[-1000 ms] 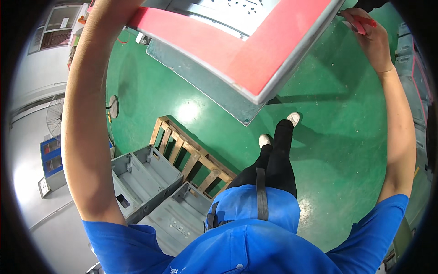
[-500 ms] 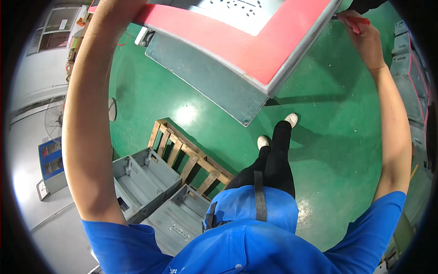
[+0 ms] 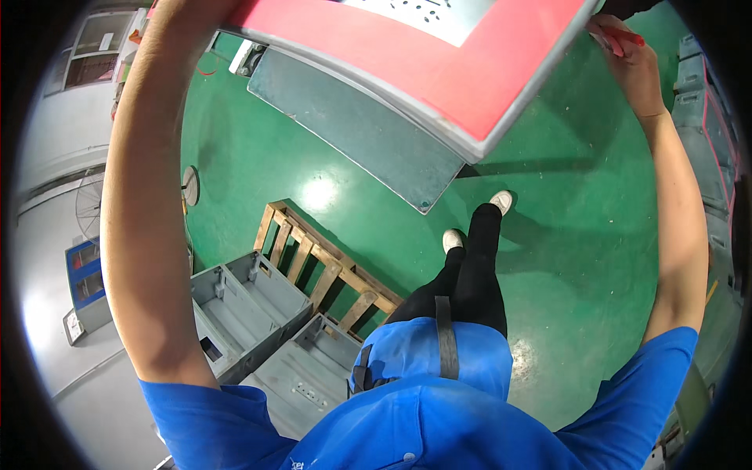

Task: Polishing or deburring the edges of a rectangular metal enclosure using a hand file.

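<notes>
At the top, a large grey panel or casing has a broad red border round a pale middle with small dark oval marks. It is tilted, and the upper edge of the picture cuts it off. My right hand is closed round a slim red tool beside the casing's right edge; the tool's working end and exact kind are hidden. Along the casing's left side reaches my left forearm. The left hand itself lies beyond the upper edge, out of sight.
Under the casing is a grey tabletop. A wooden pallet and grey moulded casings stand at lower left. Grey casings line the right side. A fan stands far left. My feet are on the green floor.
The red-bordered casing has shifted a little to the right, and its near corner has moved right too. My right hand has moved slightly right with the red tool; the left forearm has edged left.
</notes>
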`<state>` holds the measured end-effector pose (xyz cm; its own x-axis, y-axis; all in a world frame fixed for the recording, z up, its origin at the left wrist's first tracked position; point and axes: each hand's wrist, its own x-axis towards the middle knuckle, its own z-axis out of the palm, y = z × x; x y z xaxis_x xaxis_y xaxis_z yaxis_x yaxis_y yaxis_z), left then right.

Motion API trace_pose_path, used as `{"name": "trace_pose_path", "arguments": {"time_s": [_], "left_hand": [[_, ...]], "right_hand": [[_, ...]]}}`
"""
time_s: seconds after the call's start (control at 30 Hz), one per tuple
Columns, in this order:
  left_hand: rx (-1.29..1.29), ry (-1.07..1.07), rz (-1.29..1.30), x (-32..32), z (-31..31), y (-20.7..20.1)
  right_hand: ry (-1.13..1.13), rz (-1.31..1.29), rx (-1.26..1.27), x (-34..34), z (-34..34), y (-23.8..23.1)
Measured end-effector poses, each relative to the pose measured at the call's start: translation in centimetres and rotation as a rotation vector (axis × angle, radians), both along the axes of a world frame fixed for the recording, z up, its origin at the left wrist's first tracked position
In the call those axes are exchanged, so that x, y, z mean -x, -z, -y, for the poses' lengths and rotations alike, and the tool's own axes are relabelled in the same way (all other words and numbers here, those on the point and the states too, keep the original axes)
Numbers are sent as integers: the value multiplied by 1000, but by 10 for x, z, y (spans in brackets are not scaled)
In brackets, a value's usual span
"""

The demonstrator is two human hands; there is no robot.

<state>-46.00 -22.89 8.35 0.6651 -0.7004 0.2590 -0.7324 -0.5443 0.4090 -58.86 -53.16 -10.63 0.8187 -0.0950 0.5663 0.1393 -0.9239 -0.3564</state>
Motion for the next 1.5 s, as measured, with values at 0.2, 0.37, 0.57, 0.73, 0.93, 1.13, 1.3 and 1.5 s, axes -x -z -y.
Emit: {"name": "trace_pose_path", "arguments": {"time_s": [0.2,0.37,0.57,0.73,0.93,1.13,1.3,1.5], "left_hand": [[1,-1,18,-1,-2,4],[3,-17,38,0,-3,1],[-6,11,11,-7,-3,0],[29,-48,-12,-4,-1,4],[-7,-7,17,-5,-3,1],[21,72,-66,-14,-4,-2],[13,-14,14,-1,-2,2],[1,-36,52,0,-4,3]], "right_hand": [[-63,-14,10,1,16,1],[-97,17,-14,0,-1,-11],[-119,18,16,0,-2,-12],[-105,42,18,-2,-6,-15],[-114,35,1,1,-5,-18],[-176,26,-23,-3,-4,-13],[-133,-27,-41,0,-3,-15],[-93,12,-71,-1,-11,-16]]}}
